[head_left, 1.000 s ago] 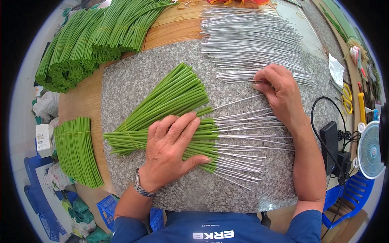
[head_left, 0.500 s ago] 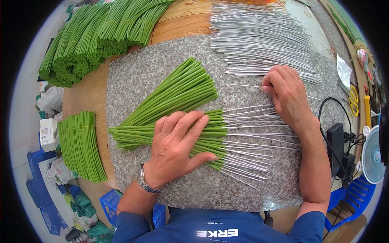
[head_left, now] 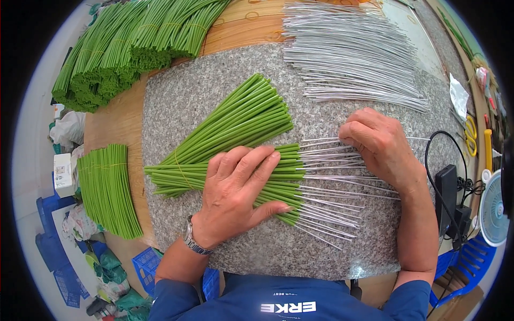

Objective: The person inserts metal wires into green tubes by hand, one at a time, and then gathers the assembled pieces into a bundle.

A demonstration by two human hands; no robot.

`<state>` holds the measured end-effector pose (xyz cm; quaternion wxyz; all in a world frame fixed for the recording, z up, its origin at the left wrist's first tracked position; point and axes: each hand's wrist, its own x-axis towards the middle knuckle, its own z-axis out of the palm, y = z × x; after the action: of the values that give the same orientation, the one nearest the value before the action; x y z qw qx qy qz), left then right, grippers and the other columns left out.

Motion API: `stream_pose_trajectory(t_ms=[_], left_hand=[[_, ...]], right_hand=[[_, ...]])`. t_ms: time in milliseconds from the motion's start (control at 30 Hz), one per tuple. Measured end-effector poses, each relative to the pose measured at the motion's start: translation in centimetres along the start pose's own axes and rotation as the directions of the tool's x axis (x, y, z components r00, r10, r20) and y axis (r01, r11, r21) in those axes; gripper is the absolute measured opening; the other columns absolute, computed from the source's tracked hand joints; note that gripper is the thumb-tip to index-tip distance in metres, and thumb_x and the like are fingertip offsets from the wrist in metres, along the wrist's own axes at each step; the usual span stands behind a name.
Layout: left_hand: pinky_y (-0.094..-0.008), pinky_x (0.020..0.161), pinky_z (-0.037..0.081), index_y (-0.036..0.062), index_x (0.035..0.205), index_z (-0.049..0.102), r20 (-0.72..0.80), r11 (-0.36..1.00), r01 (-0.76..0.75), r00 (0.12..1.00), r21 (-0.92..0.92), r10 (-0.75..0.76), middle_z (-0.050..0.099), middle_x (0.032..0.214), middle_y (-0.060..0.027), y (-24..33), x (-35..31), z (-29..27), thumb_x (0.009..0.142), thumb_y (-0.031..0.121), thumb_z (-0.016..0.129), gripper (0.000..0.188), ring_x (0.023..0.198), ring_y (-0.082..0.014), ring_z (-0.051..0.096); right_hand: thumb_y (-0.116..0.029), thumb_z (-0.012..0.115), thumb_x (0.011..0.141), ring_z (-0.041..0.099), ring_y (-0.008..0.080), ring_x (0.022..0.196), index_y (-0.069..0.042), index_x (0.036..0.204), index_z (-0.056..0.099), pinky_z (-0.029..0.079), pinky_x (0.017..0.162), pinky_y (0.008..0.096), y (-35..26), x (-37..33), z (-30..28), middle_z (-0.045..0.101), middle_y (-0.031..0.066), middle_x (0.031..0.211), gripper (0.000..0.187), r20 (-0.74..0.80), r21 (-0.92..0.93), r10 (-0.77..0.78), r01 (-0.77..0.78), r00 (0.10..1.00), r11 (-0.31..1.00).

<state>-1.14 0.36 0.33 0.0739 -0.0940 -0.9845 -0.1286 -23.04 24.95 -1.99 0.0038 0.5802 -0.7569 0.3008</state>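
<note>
the right hand (head_left: 381, 143) has come away from the pile of wires (head_left: 350, 53) and down toward the person, bringing one wire (head_left: 417, 138) whose far tip has dropped level with the ends of the green stems (head_left: 286, 160). the single stem poking out apart earlier has gone from there.

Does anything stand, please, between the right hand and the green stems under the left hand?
Only thin wires: one held by the right hand, others projecting from the green stems toward it. Nothing else visible is between.
</note>
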Motion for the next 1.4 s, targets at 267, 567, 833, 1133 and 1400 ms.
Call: stream_pose_trajectory(t_ms=[267, 567, 833, 1133, 1400], left_hand=[[-0.0497, 0.111, 0.043, 0.004, 0.146, 0.069, 0.019, 1.0, 0.023, 1.0, -0.012, -0.023, 0.066, 0.148, -0.0105, 0.0, -0.1, 0.1, 0.089, 0.07, 0.073, 0.087, 0.13, -0.0346, 0.06], [-0.0488, 0.111, 0.043, 0.0055, 0.146, 0.07, 0.019, 1.0, 0.022, 1.0, -0.015, -0.022, 0.067, 0.148, -0.0092, 0.0, 0.0, 0.0, 0.089, 0.069, 0.074, 0.085, 0.129, -0.033, 0.061], [-0.0485, 0.11, 0.044, 0.0061, 0.146, 0.07, 0.012, 1.0, 0.019, 1.0, -0.02, -0.019, 0.067, 0.149, -0.0087, 0.0, 0.0, 0.0, 0.088, 0.069, 0.074, 0.085, 0.127, -0.0323, 0.061], [-0.0454, 0.106, 0.044, 0.0043, 0.144, 0.069, 0.008, 1.0, 0.003, 1.0, -0.015, -0.003, 0.065, 0.15, -0.008, 0.0, 0.0, -0.1, 0.085, 0.062, 0.079, 0.082, 0.126, -0.0281, 0.06], [-0.046, 0.107, 0.044, 0.0043, 0.143, 0.07, 0.011, 1.0, 0.002, 1.0, -0.015, -0.002, 0.066, 0.15, -0.0085, 0.1, 0.2, 0.0, 0.087, 0.062, 0.079, 0.082, 0.128, -0.029, 0.06]], right_hand=[[0.003, 0.069, 0.079, 0.067, 0.03, 0.088, -0.007, 0.1, 0.067, 0.056, 0.07, 0.0442, -0.1, 0.2, 0.1, 0.064, 0.0068, 0.09, 0.023, 0.028, -0.002, -0.013, 0.013, 1.0, 1.0], [0.0, 0.071, 0.08, 0.067, 0.028, 0.086, -0.008, 0.099, 0.068, 0.056, 0.071, 0.0422, -0.2, 0.3, 0.1, 0.065, 0.0058, 0.091, 0.02, -0.005, -0.033, -0.046, 0.046, 0.999, 0.998], [-0.001, 0.072, 0.081, 0.068, 0.0272, 0.086, -0.008, 0.098, 0.068, 0.057, 0.071, 0.0416, -0.3, 0.3, -0.1, 0.066, 0.0052, 0.091, 0.018, -0.01, -0.045, -0.061, 0.061, 0.998, 0.997], [-0.001, 0.074, 0.08, 0.068, 0.0274, 0.086, -0.008, 0.099, 0.068, 0.056, 0.071, 0.0418, -0.4, 0.4, 0.3, 0.065, 0.0051, 0.09, 0.021, -0.011, -0.027, -0.059, 0.058, 0.998, 0.998], [-0.01, 0.066, 0.089, 0.068, 0.0259, 0.091, -0.01, 0.097, 0.069, 0.057, 0.077, 0.0402, -2.1, 1.0, 2.2, 0.066, 0.0043, 0.092, 0.009, -0.028, -0.068, -0.032, 0.03, 0.999, 0.997]])
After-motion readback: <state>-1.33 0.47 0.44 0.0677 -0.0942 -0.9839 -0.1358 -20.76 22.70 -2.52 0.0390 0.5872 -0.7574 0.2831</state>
